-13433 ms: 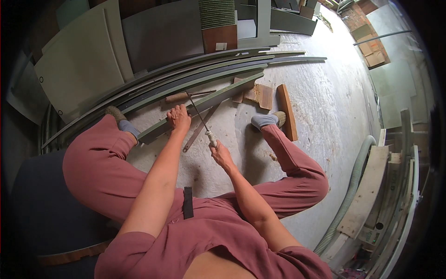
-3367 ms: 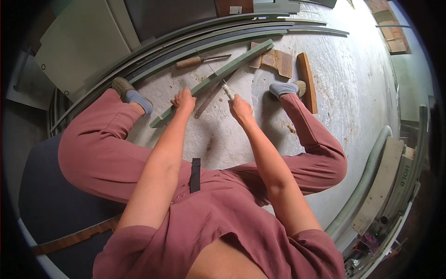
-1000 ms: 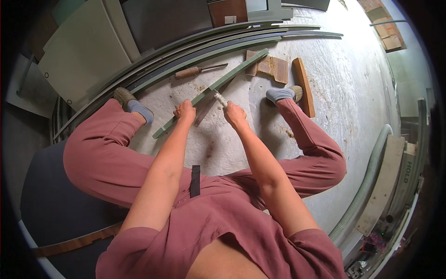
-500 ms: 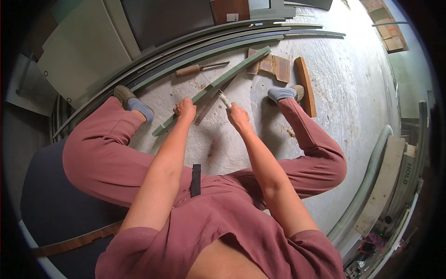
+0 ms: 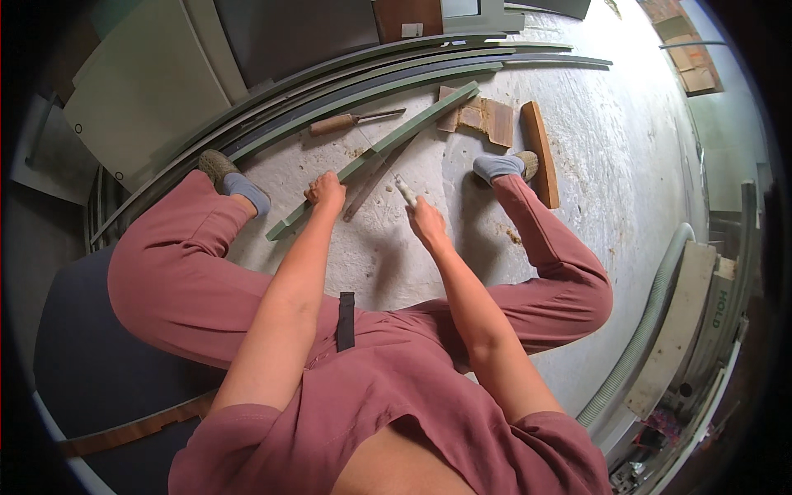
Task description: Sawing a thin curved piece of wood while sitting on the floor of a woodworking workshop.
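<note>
My left hand (image 5: 327, 191) is closed around the lower part of a long green strip (image 5: 396, 136), pressing on it. The strip slants across the floor, its far end on flat brown wooden pieces (image 5: 487, 117). My right hand (image 5: 426, 221) grips a tool with a whitish handle (image 5: 405, 190), held just right of the strip and apart from it. Whatever extends from the handle's far end is too thin to make out. Under the strip, a narrow brownish bar (image 5: 371, 186) lies crosswise. A wooden-handled tool with a slim metal shaft (image 5: 334, 124) rests beyond my left hand.
Long green and grey profiles (image 5: 363, 88) lie along the far left, beside leaning panels (image 5: 153, 91). An orange-brown wooden block (image 5: 540, 157) stands by my right foot. A ribbed hose (image 5: 639, 342) and pale beams (image 5: 676, 330) line the right side.
My right hand has drawn the white-handled tool slightly back toward me, away from the green strip. My left hand keeps its hold on the strip.
</note>
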Motion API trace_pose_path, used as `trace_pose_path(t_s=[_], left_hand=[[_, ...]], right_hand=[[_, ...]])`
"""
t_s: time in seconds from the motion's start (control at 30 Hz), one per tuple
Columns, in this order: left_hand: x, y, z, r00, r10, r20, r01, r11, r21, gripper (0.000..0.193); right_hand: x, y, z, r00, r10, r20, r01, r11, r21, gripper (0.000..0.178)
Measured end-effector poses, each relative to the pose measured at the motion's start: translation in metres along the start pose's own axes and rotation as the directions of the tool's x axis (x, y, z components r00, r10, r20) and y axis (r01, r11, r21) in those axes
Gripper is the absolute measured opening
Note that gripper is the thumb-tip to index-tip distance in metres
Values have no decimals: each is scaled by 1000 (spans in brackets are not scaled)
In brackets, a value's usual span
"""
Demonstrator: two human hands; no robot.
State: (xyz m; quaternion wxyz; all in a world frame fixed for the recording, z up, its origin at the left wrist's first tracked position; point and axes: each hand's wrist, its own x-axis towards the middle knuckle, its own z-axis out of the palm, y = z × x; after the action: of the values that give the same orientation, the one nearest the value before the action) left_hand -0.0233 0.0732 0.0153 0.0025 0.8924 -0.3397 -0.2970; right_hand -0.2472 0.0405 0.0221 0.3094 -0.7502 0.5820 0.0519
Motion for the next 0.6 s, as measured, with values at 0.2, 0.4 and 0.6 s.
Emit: trace_pose_path(t_s=[0.2,0.4,0.6], left_hand=[[-4,0,7,999,32,-22,-32,999,8,32],[-2,-3,8,1000,29,-7,-29,999,-15,32],[3,-2,0,999,22,-33,-22,1000,-18,29]], right_hand=[[33,-38,-9,998,-63,-23,62,998,-28,29],[-9,5,4,999,5,-40,-5,1000,-4,27],[-8,1,2,998,41,39,-44,997,66,28]])
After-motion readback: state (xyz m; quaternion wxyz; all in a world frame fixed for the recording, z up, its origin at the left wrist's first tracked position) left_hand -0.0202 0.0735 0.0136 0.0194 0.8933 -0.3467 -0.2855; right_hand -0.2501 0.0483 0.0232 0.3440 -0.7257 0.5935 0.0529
